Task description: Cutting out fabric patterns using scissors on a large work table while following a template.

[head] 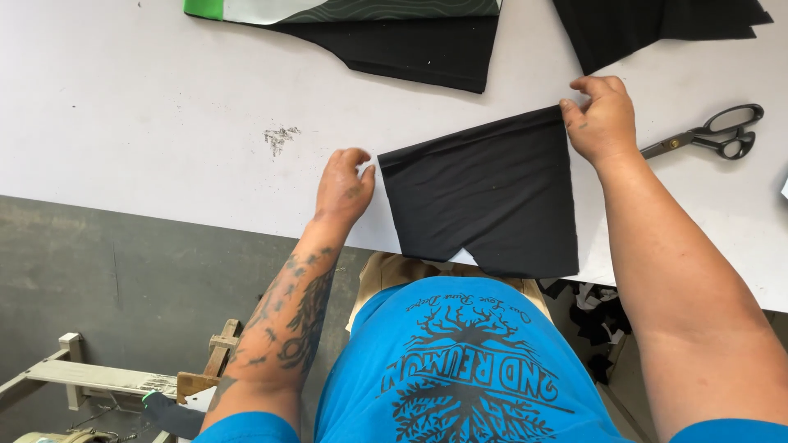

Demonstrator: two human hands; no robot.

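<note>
Filling most of the frame's upper half, the white counter (123,107) is carrying a black cloth (484,197) at center, its lower edge lying at the counter's near rim. The right hand (603,119) is pinching the cloth's upper right corner in its grip; the left hand (343,187) is curling loosely, released, just beside the left corner. Scissors (710,138) are lying at right.

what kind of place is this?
Likely a garment cutting or sewing workshop: cut black fabric piece held by both hands on a white worktable, tailor's shears alongside, more cut fabric panels further back.
</note>
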